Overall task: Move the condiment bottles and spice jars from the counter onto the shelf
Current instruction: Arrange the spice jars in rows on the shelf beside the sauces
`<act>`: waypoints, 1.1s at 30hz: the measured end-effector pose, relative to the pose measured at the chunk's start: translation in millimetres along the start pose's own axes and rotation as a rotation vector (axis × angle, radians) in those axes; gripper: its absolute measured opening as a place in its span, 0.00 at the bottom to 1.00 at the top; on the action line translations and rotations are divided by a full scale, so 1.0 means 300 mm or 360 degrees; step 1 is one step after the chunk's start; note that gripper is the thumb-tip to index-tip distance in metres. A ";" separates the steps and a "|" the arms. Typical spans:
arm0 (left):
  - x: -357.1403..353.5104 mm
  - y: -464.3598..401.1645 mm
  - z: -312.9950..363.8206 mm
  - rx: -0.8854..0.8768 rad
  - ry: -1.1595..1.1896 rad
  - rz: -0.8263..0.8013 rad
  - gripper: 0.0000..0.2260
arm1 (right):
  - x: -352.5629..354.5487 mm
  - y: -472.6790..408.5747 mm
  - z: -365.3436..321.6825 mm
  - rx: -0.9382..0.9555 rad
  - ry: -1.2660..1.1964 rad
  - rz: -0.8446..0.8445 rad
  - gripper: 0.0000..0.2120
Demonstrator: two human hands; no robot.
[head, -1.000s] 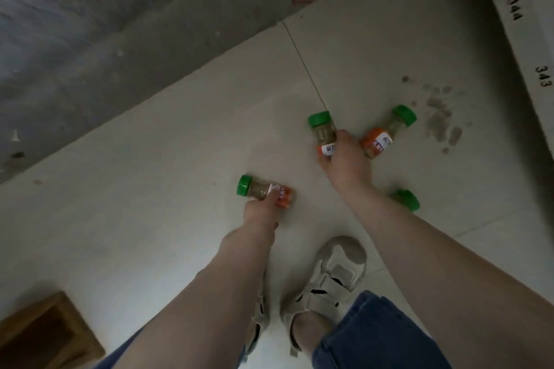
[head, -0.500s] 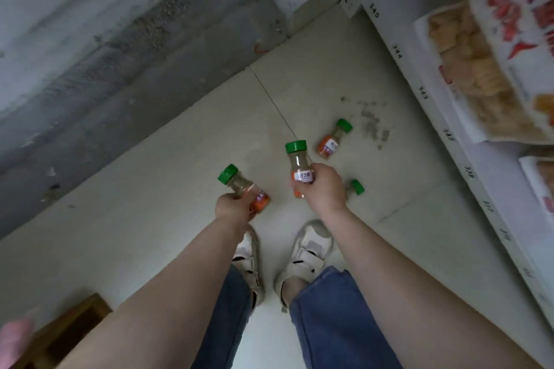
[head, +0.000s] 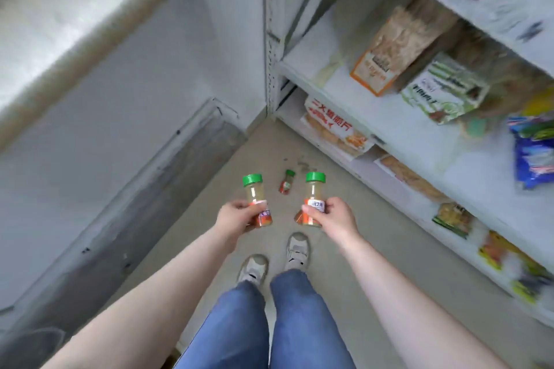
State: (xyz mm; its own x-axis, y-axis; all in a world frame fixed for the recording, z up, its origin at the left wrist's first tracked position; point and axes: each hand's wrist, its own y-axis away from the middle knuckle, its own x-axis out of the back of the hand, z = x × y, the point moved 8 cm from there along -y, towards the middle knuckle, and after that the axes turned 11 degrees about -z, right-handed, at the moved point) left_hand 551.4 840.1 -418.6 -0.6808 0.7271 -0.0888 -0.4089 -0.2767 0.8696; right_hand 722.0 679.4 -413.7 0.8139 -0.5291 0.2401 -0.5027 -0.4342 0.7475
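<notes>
1. Left hand point(head: 236, 216) grasps a green-capped spice jar point(head: 257, 201), upright, centre frame.
2. Right hand point(head: 335, 216) grasps a second green-capped spice jar point(head: 313, 201), upright, beside the first.
3. Third spice jar point(head: 287, 181) lies on floor point(head: 389, 263) between them, farther up frame.
4. White shelf unit point(head: 374, 117) at right holds food packets.

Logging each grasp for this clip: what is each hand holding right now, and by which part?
Left hand grips a green-capped spice jar by its lower labelled body; right hand grips another jar likewise.
</notes>
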 end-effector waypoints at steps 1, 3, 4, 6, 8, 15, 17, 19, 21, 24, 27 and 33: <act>-0.027 0.064 0.042 -0.0069 -0.0074 -0.0059 0.11 | 0.035 0.088 -0.029 0.0047 -0.0065 0.0065 0.14; -0.085 0.179 0.112 -0.0189 -0.0201 -0.0182 0.10 | 0.093 0.251 -0.058 0.0133 -0.0202 0.0208 0.12; -0.117 0.230 0.138 -0.0229 -0.0245 -0.0245 0.09 | 0.115 0.320 -0.054 0.0152 -0.0293 0.0280 0.11; -0.185 0.324 0.182 -0.0283 -0.0342 -0.0368 0.09 | 0.159 0.445 -0.042 0.0192 -0.0485 0.0415 0.12; -0.254 0.397 0.214 -0.0315 -0.0426 -0.0466 0.11 | 0.197 0.555 -0.031 0.0229 -0.0646 0.0530 0.11; -0.560 0.578 0.298 -0.0476 -0.0645 -0.0723 0.10 | 0.372 0.825 0.016 0.0402 -0.0854 0.0834 0.08; -0.658 0.618 0.305 -0.0503 -0.0704 -0.0805 0.14 | 0.435 0.891 0.041 0.0440 -0.0890 0.0942 0.09; -0.753 0.649 0.305 -0.0531 -0.0731 -0.0866 0.13 | 0.500 0.950 0.073 0.0474 -0.0907 0.1046 0.11; -0.850 0.684 0.298 -0.0561 -0.0747 -0.0929 0.10 | 0.566 1.004 0.103 0.0516 -0.0925 0.1107 0.11; -1.002 0.726 0.281 -0.0603 -0.0719 -0.0995 0.12 | 0.674 1.077 0.146 0.0586 -0.0951 0.1148 0.08; -1.165 0.767 0.262 -0.0616 -0.0632 -0.1026 0.13 | 0.811 1.151 0.189 0.0628 -0.0904 0.1210 0.08; -1.446 0.820 0.241 -0.0713 -0.0570 -0.1047 0.14 | 1.103 1.248 0.249 0.0721 -0.0795 0.1219 0.13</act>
State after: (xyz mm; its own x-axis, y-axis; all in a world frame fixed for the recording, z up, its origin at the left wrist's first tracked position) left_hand 789.9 502.0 -131.0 -0.0209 0.9591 -0.2822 -0.9036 0.1026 0.4159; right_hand 781.1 287.2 -100.7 0.0651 -0.9792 0.1920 -0.9845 -0.0317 0.1723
